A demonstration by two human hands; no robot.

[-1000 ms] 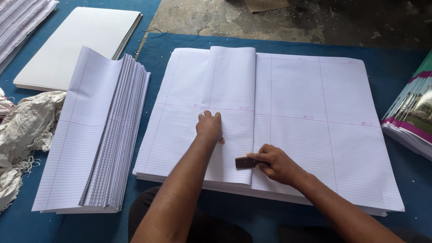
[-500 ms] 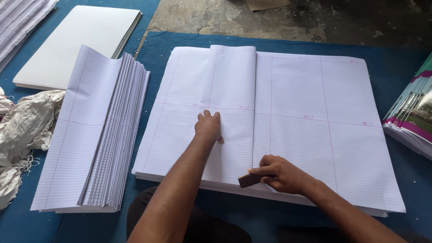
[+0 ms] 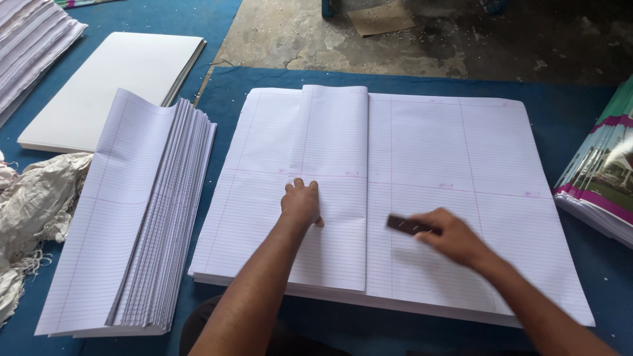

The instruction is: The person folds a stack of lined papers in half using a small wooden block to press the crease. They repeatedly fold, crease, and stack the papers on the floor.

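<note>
The left hand (image 3: pixel 301 203) presses flat on a folded ruled sheet (image 3: pixel 333 191) lying atop a broad stack of ruled paper (image 3: pixel 461 158) on a blue mat (image 3: pixel 560 109). The right hand (image 3: pixel 455 238), blurred, grips a small dark block (image 3: pixel 405 225) over the stack. To the left stand a pile of folded sheets (image 3: pixel 132 217), a blank white stack (image 3: pixel 112 79) and crumpled sacking (image 3: pixel 33 204); coloured printed covers (image 3: pixel 600 178) lie at right.

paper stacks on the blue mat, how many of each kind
Ruled white sheet stacks: 3 - flat under both hands, folded fanned one, top-left corner
Plain white sheet stacks: 1
Colour-printed cover stacks: 1
Total: 5
</note>
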